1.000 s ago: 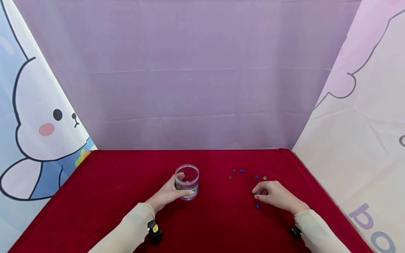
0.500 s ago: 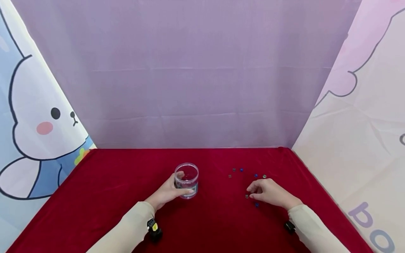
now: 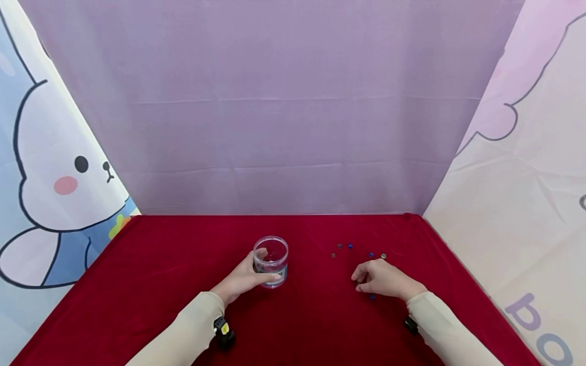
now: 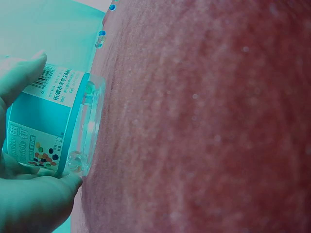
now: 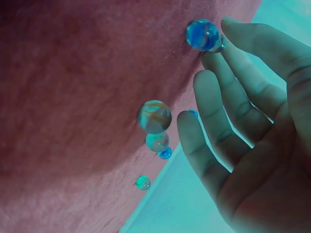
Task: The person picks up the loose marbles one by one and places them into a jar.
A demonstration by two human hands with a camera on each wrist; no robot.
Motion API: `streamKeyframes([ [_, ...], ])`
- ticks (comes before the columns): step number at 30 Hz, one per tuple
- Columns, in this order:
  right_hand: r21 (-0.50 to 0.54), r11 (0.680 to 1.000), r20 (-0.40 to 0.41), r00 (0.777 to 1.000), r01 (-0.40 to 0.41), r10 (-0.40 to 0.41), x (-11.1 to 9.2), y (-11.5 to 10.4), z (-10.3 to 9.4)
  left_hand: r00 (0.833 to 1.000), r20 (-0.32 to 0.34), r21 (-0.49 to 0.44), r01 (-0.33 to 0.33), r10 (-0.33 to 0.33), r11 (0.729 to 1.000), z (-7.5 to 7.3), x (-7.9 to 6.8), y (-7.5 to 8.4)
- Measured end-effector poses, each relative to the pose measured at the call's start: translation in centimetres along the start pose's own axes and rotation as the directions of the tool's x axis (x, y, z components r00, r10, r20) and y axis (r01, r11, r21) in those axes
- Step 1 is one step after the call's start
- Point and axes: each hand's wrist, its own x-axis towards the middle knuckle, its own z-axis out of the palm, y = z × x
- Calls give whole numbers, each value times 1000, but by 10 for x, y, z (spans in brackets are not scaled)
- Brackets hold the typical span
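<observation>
My left hand [image 3: 244,279] grips a clear plastic jar [image 3: 271,251], thumb across its printed label [image 4: 41,121]. The jar stands with its open mouth upward; small rounded shapes show through its clear base in the left wrist view. To the right, my right hand [image 3: 386,278] is low over the red cloth, thumb and fingers spread around a glass marble [image 5: 220,44] near the fingertips. No firm pinch shows, as a blue marble [image 5: 201,34] partly covers that spot in the right wrist view. The same blue marble [image 3: 372,297] lies just below this hand.
Several more marbles lie beyond my right hand, including a blue one [image 3: 350,246], a brownish one [image 3: 333,255] and a greenish one [image 3: 383,255]. The red cloth [image 3: 302,330] covers the table. A purple curtain [image 3: 284,127] hangs behind it, with printed panels at both sides.
My right hand has shifted left, and its fingertips now surround a marble that lay visible beside them half a second ago. The left hand and jar have stayed in place.
</observation>
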Motion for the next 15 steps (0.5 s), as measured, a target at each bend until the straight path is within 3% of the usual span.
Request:
streamKeyframes([
  [15, -18, 1000, -14, 1000, 14, -14, 0, -2, 2, 1000, -3, 2, -3, 3, 1000, 0, -1, 0],
])
